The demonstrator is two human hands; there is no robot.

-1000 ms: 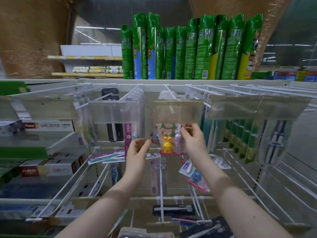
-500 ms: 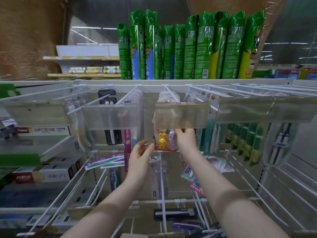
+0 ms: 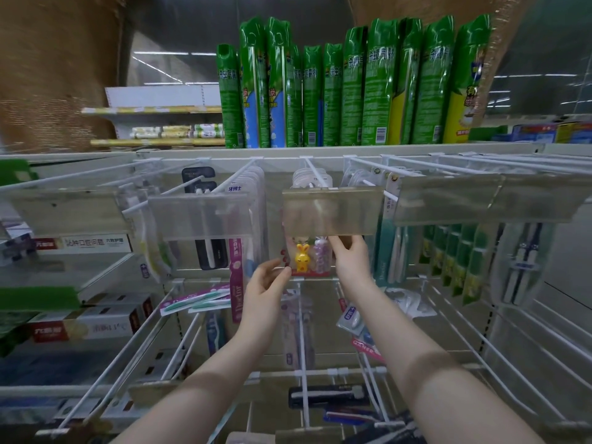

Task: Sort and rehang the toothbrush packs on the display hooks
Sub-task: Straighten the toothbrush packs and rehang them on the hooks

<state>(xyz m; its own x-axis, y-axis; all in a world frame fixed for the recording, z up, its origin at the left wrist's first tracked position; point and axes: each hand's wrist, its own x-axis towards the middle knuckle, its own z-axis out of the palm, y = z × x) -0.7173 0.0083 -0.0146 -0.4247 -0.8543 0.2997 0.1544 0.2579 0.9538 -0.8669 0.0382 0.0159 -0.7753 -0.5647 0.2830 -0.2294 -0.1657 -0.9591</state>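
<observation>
A children's toothbrush pack (image 3: 307, 257) with a yellow rabbit figure and a pink one hangs just below the clear price-tag holder (image 3: 331, 211) on the centre display hook (image 3: 313, 173). My right hand (image 3: 350, 256) grips the pack's right edge, fingers reaching up behind the holder. At its lower left corner, my left hand (image 3: 267, 285) pinches the pack. The pack's top is hidden by the holder. More toothbrush packs (image 3: 248, 200) hang on the neighbouring hooks.
Green spray cans (image 3: 346, 88) stand on the shelf above. Long white hooks (image 3: 480, 174) with clear tag holders jut toward me left and right. Lower hooks (image 3: 302, 347) carry loose packs (image 3: 195, 301). Toothpaste boxes (image 3: 83, 325) fill the left shelves.
Both hands have lifted the rabbit pack upward and away from me until its top sits behind the centre tag holder. My grip on it is unchanged.
</observation>
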